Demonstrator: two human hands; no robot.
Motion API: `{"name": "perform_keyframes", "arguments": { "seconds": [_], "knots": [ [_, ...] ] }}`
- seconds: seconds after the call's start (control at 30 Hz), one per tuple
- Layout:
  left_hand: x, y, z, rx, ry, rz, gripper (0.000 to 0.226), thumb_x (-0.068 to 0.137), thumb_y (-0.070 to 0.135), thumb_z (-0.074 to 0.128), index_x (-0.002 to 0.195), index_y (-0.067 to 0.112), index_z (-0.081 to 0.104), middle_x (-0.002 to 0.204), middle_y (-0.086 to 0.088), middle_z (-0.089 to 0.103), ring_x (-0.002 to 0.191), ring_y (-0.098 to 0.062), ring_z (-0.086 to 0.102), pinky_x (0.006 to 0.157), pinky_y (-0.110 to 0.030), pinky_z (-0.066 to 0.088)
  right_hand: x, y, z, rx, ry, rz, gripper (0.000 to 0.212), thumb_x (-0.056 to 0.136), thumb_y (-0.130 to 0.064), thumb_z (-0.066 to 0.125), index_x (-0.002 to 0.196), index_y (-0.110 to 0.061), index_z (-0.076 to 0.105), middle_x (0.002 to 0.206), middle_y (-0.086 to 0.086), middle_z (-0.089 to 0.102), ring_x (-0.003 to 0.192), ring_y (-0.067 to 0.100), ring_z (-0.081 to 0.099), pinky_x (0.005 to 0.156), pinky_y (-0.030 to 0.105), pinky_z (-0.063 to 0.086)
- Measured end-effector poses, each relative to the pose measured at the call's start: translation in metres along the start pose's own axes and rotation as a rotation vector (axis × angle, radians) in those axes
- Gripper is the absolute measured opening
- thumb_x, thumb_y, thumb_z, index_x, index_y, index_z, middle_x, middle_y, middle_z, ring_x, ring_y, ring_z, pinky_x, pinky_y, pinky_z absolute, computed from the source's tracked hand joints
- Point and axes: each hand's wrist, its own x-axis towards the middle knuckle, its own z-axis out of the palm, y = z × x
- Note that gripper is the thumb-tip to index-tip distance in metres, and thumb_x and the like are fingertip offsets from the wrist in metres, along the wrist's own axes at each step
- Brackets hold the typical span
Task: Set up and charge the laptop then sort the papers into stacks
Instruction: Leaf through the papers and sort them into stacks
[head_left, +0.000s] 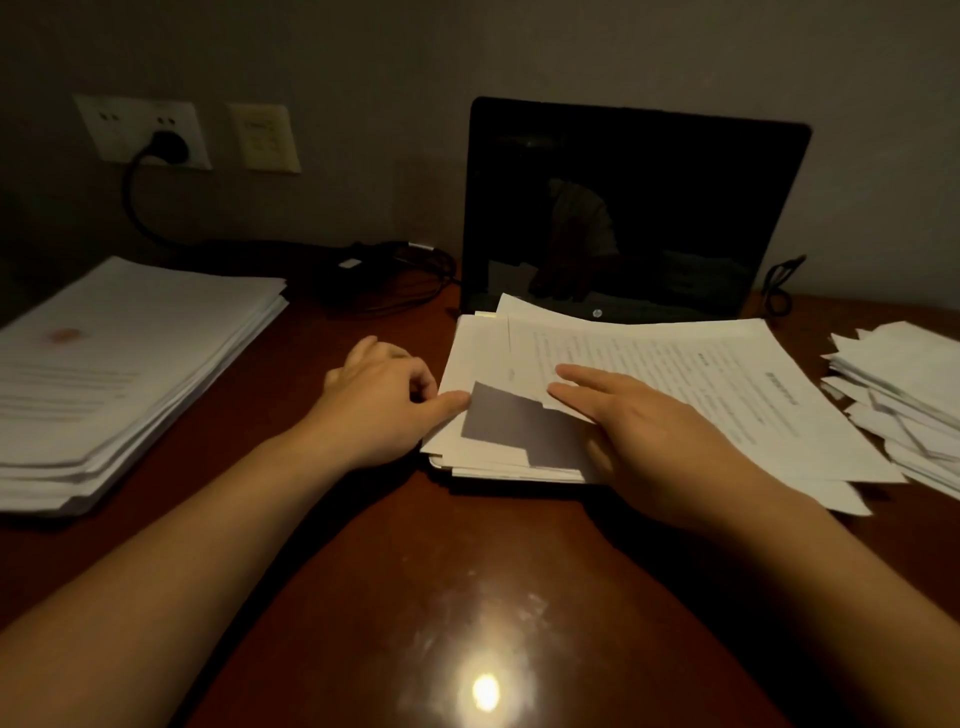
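— Laptop (634, 208)?
— Open, screen dark, at the back of the table (363, 545), right of centre. Its base is mostly covered by paper.
— Charger?
— Plug (169, 145) sits in the wall socket (119, 124), cable (130, 208) loops down to the tabletop and runs toward the laptop's left side. The end at the laptop is too dark to make out.
— Papers?
— Three lots. Tall left stack (130, 364) at the table's left edge. Middle pile (675, 374) spread right in front of the laptop screen, printed sheet on top. Right pile (904, 389) of loose smaller sheets at the right edge, messy.
— Left hand (374, 405)?
— On the table beside the middle pile, fingers curled in, thumb (447, 402) out with its tip on the pile's left edge. Can't tell if it pinches a sheet.
— Right hand (654, 436)?
— Flat, fingers straight and slightly spread, palm down on the middle pile's near part. Gripping nothing.
— Grey patch between the hands?
— On the pile. Sheet or shadow, can't tell.
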Motion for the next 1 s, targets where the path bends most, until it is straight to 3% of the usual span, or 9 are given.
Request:
{"name": "perform_keyframes", "arguments": {
  "seconds": [0.1,0.2,0.3,0.47,0.57,0.73,0.83,0.9,1.0],
  "knots": [
    [0.000,-0.002,-0.001,-0.094,0.102,0.057,0.026,0.093,0.054,0.061,0.084,0.030,0.066,0.125,0.007,0.055,0.131,-0.015,0.042,0.112,-0.049,0.035,0.000,-0.002,0.001,-0.001,-0.019,-0.032,0.054,0.104,-0.027,0.041,0.154,-0.036,0.025,0.163,-0.015,0.015,0.148,0.012,0.019,0.119,0.029,0.019],
    [-0.001,-0.004,-0.005,-0.272,0.236,0.081,0.019,0.097,0.041,0.063,0.101,0.026,0.074,0.101,0.015,0.062,0.106,-0.009,0.058,0.084,-0.034,0.053,0.000,-0.002,0.002,0.015,-0.017,-0.064,0.054,0.103,-0.025,0.042,0.154,-0.035,0.027,0.162,-0.015,0.018,0.148,0.010,0.021,0.118,0.025,0.017],
    [-0.003,-0.006,-0.008,-0.426,0.244,0.053,0.022,0.099,0.039,0.060,0.098,0.023,0.075,0.094,0.013,0.067,0.089,-0.004,0.061,0.061,-0.021,0.045,0.000,-0.003,0.002,0.022,-0.023,-0.096,0.054,0.103,-0.027,0.043,0.154,-0.034,0.027,0.162,-0.014,0.020,0.147,0.008,0.021,0.117,0.021,0.014],
    [-0.004,-0.005,-0.007,-0.619,0.183,-0.026,0.042,0.101,0.045,0.054,0.089,0.009,0.074,0.076,-0.005,0.070,0.065,-0.017,0.065,0.053,-0.024,0.044,-0.003,-0.007,0.002,0.015,-0.016,-0.114,0.063,0.097,-0.058,0.041,0.154,-0.041,0.020,0.161,-0.018,0.019,0.146,0.006,0.023,0.116,0.027,0.023],
    [-0.006,0.000,-0.007,-0.754,0.108,-0.065,0.045,0.104,0.044,0.050,0.092,0.006,0.071,0.061,-0.004,0.061,0.053,-0.012,0.056,0.050,-0.024,0.041,-0.003,-0.010,0.002,0.005,-0.006,-0.120,0.067,0.095,-0.058,0.045,0.154,-0.042,0.017,0.161,-0.017,0.021,0.146,0.008,0.025,0.116,0.030,0.027],
    [-0.009,0.011,-0.008,-0.913,0.083,-0.020,0.038,0.107,0.021,0.040,0.088,0.013,0.072,0.064,0.003,0.068,0.063,-0.019,0.059,0.055,-0.027,0.044,0.000,-0.006,0.002,0.015,0.054,-0.058,0.061,0.101,-0.031,0.048,0.155,-0.038,0.019,0.162,-0.012,0.022,0.147,0.014,0.025,0.119,0.032,0.025],
    [-0.003,0.010,-0.001,-0.406,0.117,0.062,0.024,0.104,0.031,0.050,0.122,0.025,0.065,0.117,0.005,0.065,0.114,-0.009,0.057,0.093,-0.027,0.050,-0.001,-0.001,0.000,0.017,0.082,-0.009,0.060,0.102,-0.026,0.045,0.155,-0.037,0.019,0.161,-0.011,0.023,0.147,0.014,0.025,0.119,0.031,0.022],
    [-0.004,0.008,0.006,-0.087,0.062,0.000,0.063,0.089,0.057,0.065,0.142,0.031,0.045,0.144,0.001,0.046,0.135,-0.022,0.038,0.110,-0.044,0.038,-0.002,0.001,-0.001,0.005,0.078,0.004,0.063,0.101,-0.023,0.047,0.155,-0.037,0.018,0.162,-0.012,0.022,0.147,0.014,0.024,0.119,0.030,0.021],
    [-0.002,0.007,0.003,0.020,0.024,-0.048,0.107,0.058,0.095,0.049,0.145,0.034,0.035,0.147,-0.001,0.042,0.137,-0.025,0.036,0.109,-0.047,0.032,-0.002,0.003,0.000,0.010,0.063,0.009,0.064,0.101,-0.024,0.048,0.156,-0.037,0.016,0.162,-0.012,0.020,0.147,0.013,0.023,0.120,0.032,0.019]
  ]
}}
